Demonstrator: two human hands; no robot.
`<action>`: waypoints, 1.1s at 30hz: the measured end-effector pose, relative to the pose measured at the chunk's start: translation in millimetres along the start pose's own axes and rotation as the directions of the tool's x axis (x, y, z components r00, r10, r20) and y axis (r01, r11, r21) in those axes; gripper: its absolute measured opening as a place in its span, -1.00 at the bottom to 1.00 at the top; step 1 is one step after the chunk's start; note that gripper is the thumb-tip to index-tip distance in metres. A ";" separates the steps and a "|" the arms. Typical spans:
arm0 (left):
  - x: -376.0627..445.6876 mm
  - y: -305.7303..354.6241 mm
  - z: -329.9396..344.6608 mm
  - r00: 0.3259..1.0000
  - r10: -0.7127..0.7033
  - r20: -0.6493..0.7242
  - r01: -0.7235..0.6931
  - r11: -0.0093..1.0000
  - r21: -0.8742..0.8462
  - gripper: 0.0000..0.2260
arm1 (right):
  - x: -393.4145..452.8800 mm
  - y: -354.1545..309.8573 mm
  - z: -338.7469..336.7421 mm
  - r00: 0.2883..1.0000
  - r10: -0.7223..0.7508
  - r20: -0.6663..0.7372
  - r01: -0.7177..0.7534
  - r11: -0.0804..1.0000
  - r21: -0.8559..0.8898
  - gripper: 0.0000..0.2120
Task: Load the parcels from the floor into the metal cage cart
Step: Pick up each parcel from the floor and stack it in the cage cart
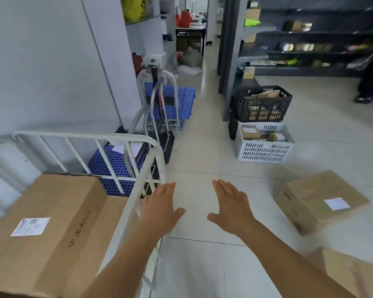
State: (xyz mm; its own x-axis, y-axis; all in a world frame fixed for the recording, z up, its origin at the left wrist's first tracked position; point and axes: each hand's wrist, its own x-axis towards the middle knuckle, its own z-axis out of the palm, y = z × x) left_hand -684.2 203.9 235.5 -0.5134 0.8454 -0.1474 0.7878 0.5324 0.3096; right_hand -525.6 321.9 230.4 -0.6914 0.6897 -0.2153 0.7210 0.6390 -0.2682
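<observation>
One large parcel (47, 222) already lay inside the metal cage cart (142, 168), while the left hand (159, 208) and right hand (230, 208) hovered empty, fingers straight and together, likely bound for the floor parcel (319, 198) at right.

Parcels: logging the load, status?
Left hand, right hand open, empty. One parcel in cage cart; floor parcel waiting right. Path clear.

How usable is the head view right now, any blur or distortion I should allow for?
Head view: motion blur smears the floor parcel at right and the shelving; wide-angle distortion bends the cage cart rail; lighting is even, with no harsh glare; both open hands, left hand and right hand, read fairly sharp.
</observation>
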 end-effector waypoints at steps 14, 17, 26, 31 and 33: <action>81.2 225.2 108.2 0.896 0.341 0.285 -0.395 0.905 0.157 -0.33 | -55.9 246.7 -1.9 0.892 0.452 0.033 -0.453 0.885 0.106 -0.12; 101.9 260.4 124.9 0.853 0.402 0.333 -0.471 0.868 0.158 -0.34 | -60.3 285.3 -3.0 0.832 0.554 0.026 -0.552 0.821 0.146 -0.12; 207.3 329.3 153.6 0.732 0.521 0.438 -0.620 0.776 0.113 -0.36 | -25.8 359.8 -21.3 0.637 0.771 -0.006 -0.746 0.618 0.247 -0.17; 268.2 367.1 164.1 0.691 0.549 0.470 -0.651 0.755 0.074 -0.36 | 4.2 396.9 -33.7 0.545 0.838 0.006 -0.802 0.520 0.295 -0.15; 287.9 380.9 171.0 0.679 0.555 0.481 -0.656 0.753 0.058 -0.36 | 14.0 411.8 -36.8 0.513 0.858 0.026 -0.819 0.480 0.314 -0.16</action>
State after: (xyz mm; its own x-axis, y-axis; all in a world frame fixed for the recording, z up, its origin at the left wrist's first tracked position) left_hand -473.7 657.5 150.3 0.2519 0.8900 -0.3801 0.9495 -0.1513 0.2749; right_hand -236.7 607.3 151.5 0.2628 0.8931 -0.3652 0.8975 -0.3652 -0.2472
